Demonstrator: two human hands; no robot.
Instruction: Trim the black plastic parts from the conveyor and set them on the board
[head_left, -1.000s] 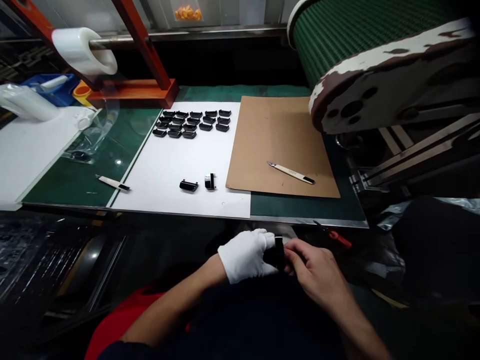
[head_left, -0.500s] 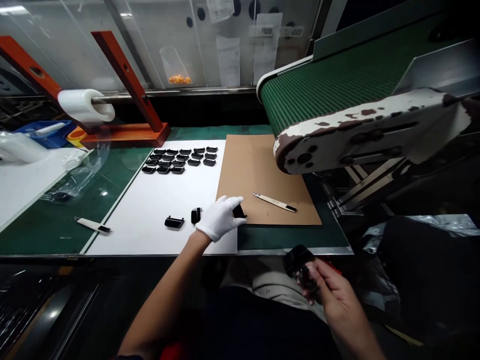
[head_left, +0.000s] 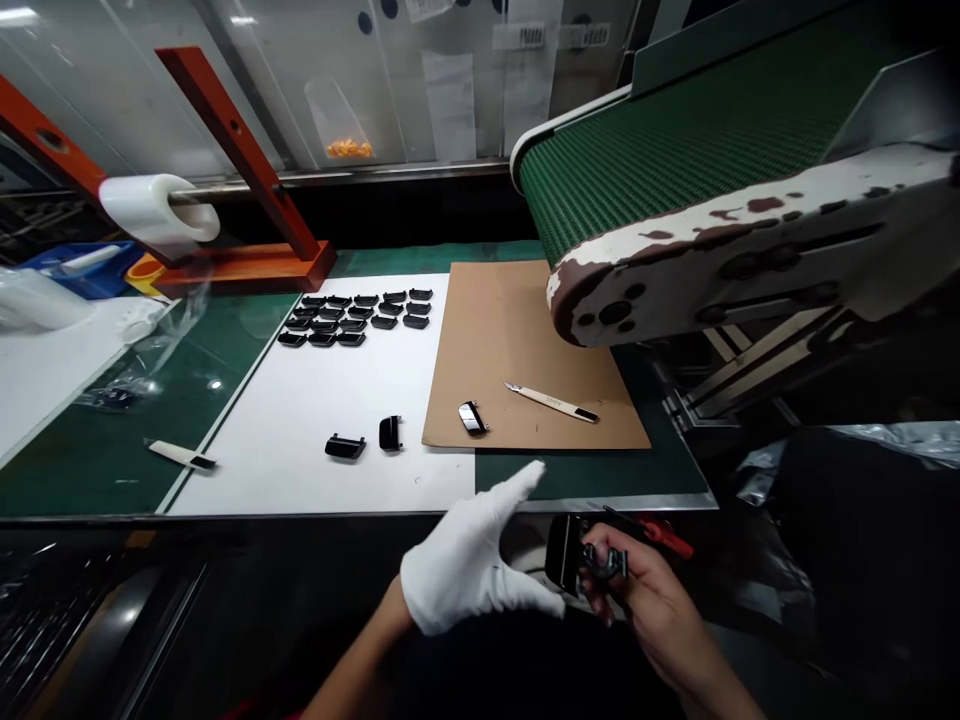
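My left hand (head_left: 480,555), in a white glove, is held just past the table's front edge. Its thumb and fingers are spread and nothing is between them. Opposite it, my bare right hand (head_left: 637,575) grips a glossy black plastic part (head_left: 564,553) with clip-like pieces under the fingers. The gloved fingers come close to this part; contact cannot be made out. A small glossy black piece (head_left: 472,418) lies on the brown cardboard (head_left: 517,330). Two similar pieces, a flat one (head_left: 345,447) and an upright-turned one (head_left: 390,433), rest on the white sheet (head_left: 300,420).
Several black pieces (head_left: 352,325) stand in rows at the back of the sheet. One craft knife (head_left: 553,402) lies on the cardboard, another knife (head_left: 180,455) at left. A red-handled tool (head_left: 666,537) shows behind my right hand. A green conveyor (head_left: 645,170) overhangs the right side.
My left hand has let go of the small black piece on the cardboard and moved back toward my right hand, opening. The part in my right hand has turned and shifted slightly left.
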